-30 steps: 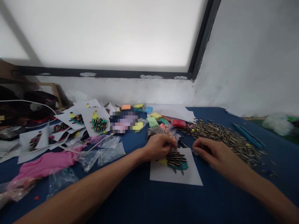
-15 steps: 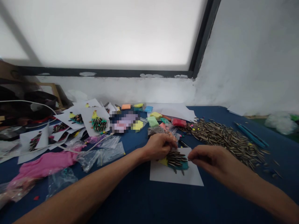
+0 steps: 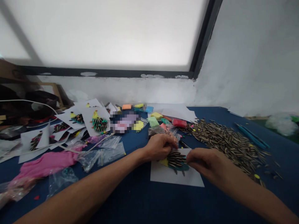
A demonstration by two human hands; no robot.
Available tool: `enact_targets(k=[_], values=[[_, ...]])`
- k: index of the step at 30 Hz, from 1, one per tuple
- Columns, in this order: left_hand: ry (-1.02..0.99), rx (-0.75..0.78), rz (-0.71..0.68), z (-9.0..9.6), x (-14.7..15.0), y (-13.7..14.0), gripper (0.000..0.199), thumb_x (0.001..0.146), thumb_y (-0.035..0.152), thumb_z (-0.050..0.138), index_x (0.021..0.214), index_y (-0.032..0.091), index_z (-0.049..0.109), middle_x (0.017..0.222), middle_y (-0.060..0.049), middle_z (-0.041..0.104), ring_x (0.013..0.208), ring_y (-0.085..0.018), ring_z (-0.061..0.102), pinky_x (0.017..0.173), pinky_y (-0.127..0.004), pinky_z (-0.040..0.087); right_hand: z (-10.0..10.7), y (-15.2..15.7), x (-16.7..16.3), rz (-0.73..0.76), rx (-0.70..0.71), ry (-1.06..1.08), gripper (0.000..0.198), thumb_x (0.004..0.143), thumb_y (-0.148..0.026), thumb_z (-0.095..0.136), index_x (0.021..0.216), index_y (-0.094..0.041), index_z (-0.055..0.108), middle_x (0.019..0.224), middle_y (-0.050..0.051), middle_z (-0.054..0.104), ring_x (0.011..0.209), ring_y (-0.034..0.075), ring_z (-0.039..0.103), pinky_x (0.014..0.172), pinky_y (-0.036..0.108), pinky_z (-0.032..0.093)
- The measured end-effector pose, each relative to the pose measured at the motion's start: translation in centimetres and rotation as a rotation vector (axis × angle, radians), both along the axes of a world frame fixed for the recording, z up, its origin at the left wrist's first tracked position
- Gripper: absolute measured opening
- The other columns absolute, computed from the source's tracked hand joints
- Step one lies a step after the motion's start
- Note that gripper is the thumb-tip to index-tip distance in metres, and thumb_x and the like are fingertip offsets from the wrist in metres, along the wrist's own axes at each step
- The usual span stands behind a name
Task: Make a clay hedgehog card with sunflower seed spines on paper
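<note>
On a sheet of white paper (image 3: 177,179) lies a small clay figure (image 3: 175,161) with a yellow front and a teal body, its back covered in striped sunflower seeds standing out like spines. My left hand (image 3: 161,146) rests at the paper's upper left edge, against the figure's top, with fingers curled closed; what they hold is hidden. From the right, my right hand (image 3: 205,160) reaches the figure's teal end in a pinch. Anything between its fingertips is too small to make out. Beyond it spreads a big pile of sunflower seeds (image 3: 224,135).
Soft clay packets, among them a red one (image 3: 179,123) and a green one (image 3: 153,121), sit behind my hands. Blue tweezers (image 3: 252,135) lie right of the seeds. At left are finished figures on paper (image 3: 100,123), pink clay (image 3: 49,163), plastic bags (image 3: 62,180) and a white cable (image 3: 30,101).
My right hand has moved slightly left, its pinched fingertips now against the figure's teal end. A yellow bit shows beside my right forearm. My left hand stays in place.
</note>
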State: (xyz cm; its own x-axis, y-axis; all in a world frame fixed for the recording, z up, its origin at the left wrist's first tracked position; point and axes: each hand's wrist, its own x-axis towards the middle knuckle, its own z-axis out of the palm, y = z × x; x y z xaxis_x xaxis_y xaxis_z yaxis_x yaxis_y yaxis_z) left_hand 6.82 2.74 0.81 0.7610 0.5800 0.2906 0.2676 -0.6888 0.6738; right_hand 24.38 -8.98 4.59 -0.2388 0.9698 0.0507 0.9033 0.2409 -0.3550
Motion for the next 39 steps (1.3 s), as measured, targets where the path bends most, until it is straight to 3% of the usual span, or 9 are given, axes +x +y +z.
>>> enact_targets(k=[39], values=[[0.032,0.024,0.017,0.03,0.01,-0.01,0.041,0.063,0.004,0.043,0.084,0.018,0.075,0.083,-0.001,0.07,0.076,-0.014,0.059,0.067,-0.02,0.044,-0.48,-0.07,-0.93,0.043,0.094,-0.078,0.017,0.082,-0.011,0.051,0.071,-0.022,0.057,0.069,-0.002,0.06,0.058,0.011,0.054,0.053,0.022,0.033]])
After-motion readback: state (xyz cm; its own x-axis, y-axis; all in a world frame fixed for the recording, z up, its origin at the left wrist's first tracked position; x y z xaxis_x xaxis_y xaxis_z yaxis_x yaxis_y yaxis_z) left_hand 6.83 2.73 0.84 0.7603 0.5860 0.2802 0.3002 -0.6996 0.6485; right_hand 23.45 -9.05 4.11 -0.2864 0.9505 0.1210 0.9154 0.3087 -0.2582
